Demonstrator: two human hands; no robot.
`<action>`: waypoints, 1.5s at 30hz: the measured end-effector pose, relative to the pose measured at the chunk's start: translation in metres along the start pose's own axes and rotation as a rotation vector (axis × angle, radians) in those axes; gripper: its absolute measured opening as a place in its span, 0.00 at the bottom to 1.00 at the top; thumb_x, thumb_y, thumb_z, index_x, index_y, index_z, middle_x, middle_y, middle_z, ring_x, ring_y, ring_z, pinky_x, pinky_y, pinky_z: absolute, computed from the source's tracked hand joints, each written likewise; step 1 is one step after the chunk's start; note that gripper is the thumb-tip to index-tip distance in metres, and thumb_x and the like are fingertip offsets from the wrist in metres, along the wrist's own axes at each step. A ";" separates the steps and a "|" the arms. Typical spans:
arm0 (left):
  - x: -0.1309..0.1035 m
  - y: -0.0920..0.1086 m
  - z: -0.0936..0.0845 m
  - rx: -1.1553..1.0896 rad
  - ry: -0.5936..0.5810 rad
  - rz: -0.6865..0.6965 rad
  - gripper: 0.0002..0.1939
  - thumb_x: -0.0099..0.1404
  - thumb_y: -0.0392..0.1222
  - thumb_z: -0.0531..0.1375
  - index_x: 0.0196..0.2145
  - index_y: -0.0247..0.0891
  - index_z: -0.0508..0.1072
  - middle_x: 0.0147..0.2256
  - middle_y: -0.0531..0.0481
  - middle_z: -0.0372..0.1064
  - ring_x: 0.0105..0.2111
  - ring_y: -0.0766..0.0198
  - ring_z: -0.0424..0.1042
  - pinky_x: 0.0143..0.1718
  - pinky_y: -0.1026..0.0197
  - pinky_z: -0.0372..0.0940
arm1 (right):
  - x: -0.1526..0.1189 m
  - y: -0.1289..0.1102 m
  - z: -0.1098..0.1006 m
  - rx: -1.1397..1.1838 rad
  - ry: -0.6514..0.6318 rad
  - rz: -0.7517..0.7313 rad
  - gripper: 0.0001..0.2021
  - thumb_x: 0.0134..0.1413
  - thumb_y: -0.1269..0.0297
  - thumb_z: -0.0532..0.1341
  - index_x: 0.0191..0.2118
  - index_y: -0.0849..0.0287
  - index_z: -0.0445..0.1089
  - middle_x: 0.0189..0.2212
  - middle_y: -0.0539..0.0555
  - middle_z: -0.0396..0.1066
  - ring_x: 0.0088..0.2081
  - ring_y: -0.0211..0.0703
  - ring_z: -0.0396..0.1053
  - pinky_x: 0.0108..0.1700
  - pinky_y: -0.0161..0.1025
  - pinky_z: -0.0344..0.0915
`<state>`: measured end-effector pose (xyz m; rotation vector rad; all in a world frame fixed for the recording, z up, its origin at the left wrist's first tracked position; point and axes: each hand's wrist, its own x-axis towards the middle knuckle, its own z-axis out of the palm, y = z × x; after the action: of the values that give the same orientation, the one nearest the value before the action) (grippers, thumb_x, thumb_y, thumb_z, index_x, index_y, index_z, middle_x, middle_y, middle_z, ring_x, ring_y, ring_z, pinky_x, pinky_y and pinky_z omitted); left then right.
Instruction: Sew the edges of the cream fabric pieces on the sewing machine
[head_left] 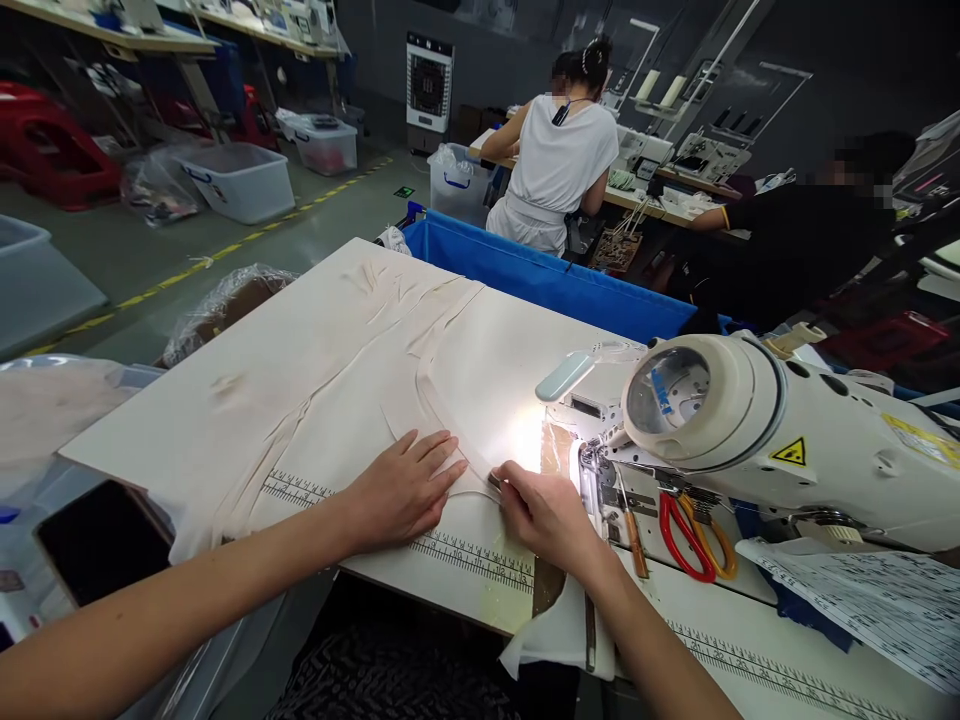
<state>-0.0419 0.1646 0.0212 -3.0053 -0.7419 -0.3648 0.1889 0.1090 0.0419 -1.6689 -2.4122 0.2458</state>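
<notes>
My left hand [405, 490] lies flat on the table, fingers stretched out over a narrow strip of pale cream fabric [442, 405]. The strip curves down from the far edge of the table to my right hand [544, 515]. That hand is closed, thumb and fingers pinched at the strip's near end. A small dark tip shows at its fingertips; the rest of what it grips is hidden. Further cream fabric pieces [300, 410] lie along the left of the white table [187, 370]. Right of my right hand is the lit needle area of a white sewing machine [712, 400].
Red-handled scissors [686, 540], yellow-handled scissors [720, 550] and a wooden-handled tool [636, 540] lie by the machine. A printed paper sheet [862, 590] is at right. A blue fabric bin [525, 265] borders the table's far side. Two people sit beyond it.
</notes>
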 end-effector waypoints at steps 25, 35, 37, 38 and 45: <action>0.006 0.005 0.010 -0.010 0.057 -0.019 0.22 0.68 0.35 0.47 0.58 0.26 0.64 0.60 0.33 0.60 0.61 0.46 0.58 0.60 0.43 0.58 | 0.039 -0.009 0.013 0.021 0.020 0.032 0.12 0.65 0.68 0.45 0.41 0.59 0.64 0.28 0.54 0.75 0.25 0.43 0.69 0.27 0.36 0.52; 0.006 0.002 0.006 -0.021 0.007 -0.022 0.21 0.69 0.36 0.47 0.57 0.29 0.64 0.61 0.35 0.59 0.63 0.48 0.56 0.60 0.42 0.56 | 0.011 0.011 0.001 0.011 -0.003 -0.018 0.10 0.62 0.68 0.47 0.38 0.57 0.66 0.25 0.52 0.74 0.24 0.42 0.68 0.26 0.36 0.49; 0.009 0.000 0.004 -0.025 -0.004 -0.025 0.21 0.69 0.36 0.47 0.57 0.30 0.64 0.61 0.35 0.59 0.62 0.49 0.56 0.60 0.41 0.56 | 0.009 0.012 0.000 0.009 0.007 -0.008 0.11 0.62 0.68 0.47 0.39 0.57 0.66 0.26 0.52 0.75 0.24 0.42 0.69 0.25 0.36 0.49; 0.011 -0.001 0.003 -0.028 0.002 -0.035 0.20 0.70 0.36 0.47 0.57 0.30 0.65 0.60 0.35 0.60 0.62 0.49 0.57 0.60 0.41 0.56 | 0.010 0.011 0.001 0.009 0.015 -0.002 0.11 0.63 0.68 0.47 0.39 0.58 0.66 0.26 0.53 0.75 0.24 0.43 0.69 0.25 0.36 0.49; 0.018 0.012 0.010 -0.067 0.074 -0.021 0.21 0.69 0.35 0.47 0.57 0.29 0.63 0.57 0.36 0.63 0.59 0.51 0.61 0.61 0.43 0.55 | 0.018 0.004 0.006 0.056 0.094 0.054 0.11 0.66 0.68 0.45 0.42 0.58 0.64 0.29 0.54 0.76 0.28 0.45 0.72 0.28 0.36 0.56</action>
<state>-0.0190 0.1631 0.0156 -3.0290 -0.7716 -0.5085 0.1853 0.1269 0.0363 -1.6839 -2.2735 0.2358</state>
